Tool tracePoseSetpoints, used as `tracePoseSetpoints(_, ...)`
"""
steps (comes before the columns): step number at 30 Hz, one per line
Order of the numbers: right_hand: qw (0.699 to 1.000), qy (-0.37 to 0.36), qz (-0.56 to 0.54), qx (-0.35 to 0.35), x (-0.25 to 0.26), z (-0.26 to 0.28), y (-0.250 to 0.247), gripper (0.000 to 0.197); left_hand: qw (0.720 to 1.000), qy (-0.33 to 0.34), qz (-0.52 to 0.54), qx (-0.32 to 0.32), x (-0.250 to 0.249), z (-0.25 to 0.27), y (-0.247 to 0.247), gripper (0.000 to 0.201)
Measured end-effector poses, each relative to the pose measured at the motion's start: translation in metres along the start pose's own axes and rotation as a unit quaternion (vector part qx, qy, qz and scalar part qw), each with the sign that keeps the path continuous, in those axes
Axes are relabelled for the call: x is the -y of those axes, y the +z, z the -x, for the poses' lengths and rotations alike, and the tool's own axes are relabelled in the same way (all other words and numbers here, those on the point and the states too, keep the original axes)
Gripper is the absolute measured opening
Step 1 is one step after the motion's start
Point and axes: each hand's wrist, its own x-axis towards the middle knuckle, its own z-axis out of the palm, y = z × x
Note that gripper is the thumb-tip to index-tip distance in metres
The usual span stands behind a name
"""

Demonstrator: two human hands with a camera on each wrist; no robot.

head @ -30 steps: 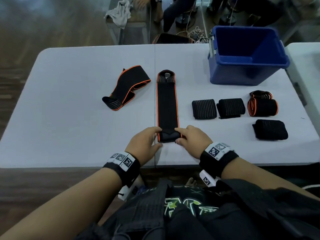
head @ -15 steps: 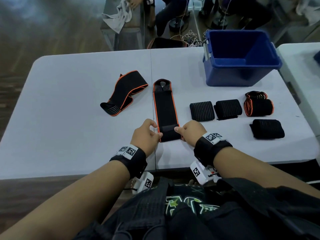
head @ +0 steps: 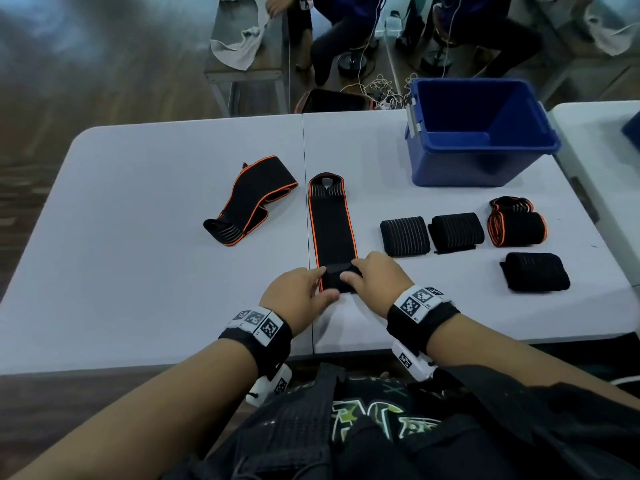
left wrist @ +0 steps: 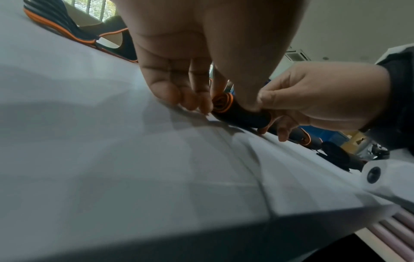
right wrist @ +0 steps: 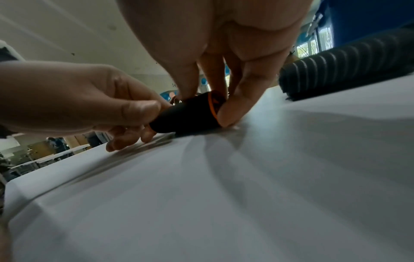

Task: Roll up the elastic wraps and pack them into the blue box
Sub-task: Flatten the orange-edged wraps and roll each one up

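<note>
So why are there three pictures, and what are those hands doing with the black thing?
A person wears three cameras: one on the head looking down, one on each wrist looking along the fingers. The left hand and right hand pinch the near end of a long black wrap with orange edges and roll it up on the white table. Four rolled wraps lie to the right, one loose wrap to the left. The blue box at the back looks empty.

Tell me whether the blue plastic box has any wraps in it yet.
Empty as far as visible: the blue plastic box shows only bare blue interior, and four rolled black wraps sit on the white table.
</note>
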Motion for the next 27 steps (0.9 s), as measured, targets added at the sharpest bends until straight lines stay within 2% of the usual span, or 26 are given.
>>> tracePoseSetpoints(3,0.999,-0.027,0.016,0.037,-0.009,0.005,0.003,0.048,0.999,0.000,-0.029,0.035,0.004,0.001,-0.002,0.060)
tracePoseSetpoints(5,0.999,-0.020,0.010,0.032,-0.013,0.001,0.004,0.053,1.000,-0.017,-0.007,0.019,0.007,-0.002,0.000,0.060)
tracePoseSetpoints(9,0.993,0.022,-0.115,0.006,-0.013,-0.006,0.000,0.017,0.992,-0.075,0.097,-0.006,0.006,-0.009,-0.002,0.033)
tracePoseSetpoints(10,0.989,0.035,-0.141,0.001,-0.013,-0.008,-0.001,0.014,0.990,-0.089,0.109,-0.004,0.005,-0.011,-0.003,0.023)
tracePoseSetpoints(11,0.987,0.047,-0.154,-0.001,-0.013,-0.009,-0.003,0.023,0.989,-0.094,0.112,0.000,0.005,-0.013,-0.005,0.017)
tracePoseSetpoints(14,0.989,0.068,-0.131,-0.002,-0.010,-0.015,-0.009,0.050,0.989,-0.102,0.104,0.007,0.003,-0.019,-0.006,0.029)
tracePoseSetpoints(20,0.988,0.127,-0.078,0.050,-0.001,-0.030,-0.011,0.055,0.983,-0.150,0.106,0.008,-0.001,-0.027,-0.006,0.038)
tracePoseSetpoints(23,0.982,0.165,-0.051,0.072,0.004,-0.036,-0.012,0.056,0.981,-0.165,0.102,-0.021,0.001,-0.029,-0.007,0.029)
tracePoseSetpoints(25,0.986,0.154,-0.051,0.045,0.003,-0.037,-0.010,0.049,0.980,-0.154,0.112,-0.050,0.003,-0.029,-0.008,0.017)
tracePoseSetpoints(27,0.985,0.135,-0.102,-0.014,0.001,-0.032,-0.009,0.037,0.986,-0.123,0.099,-0.058,0.002,-0.028,-0.009,0.021)
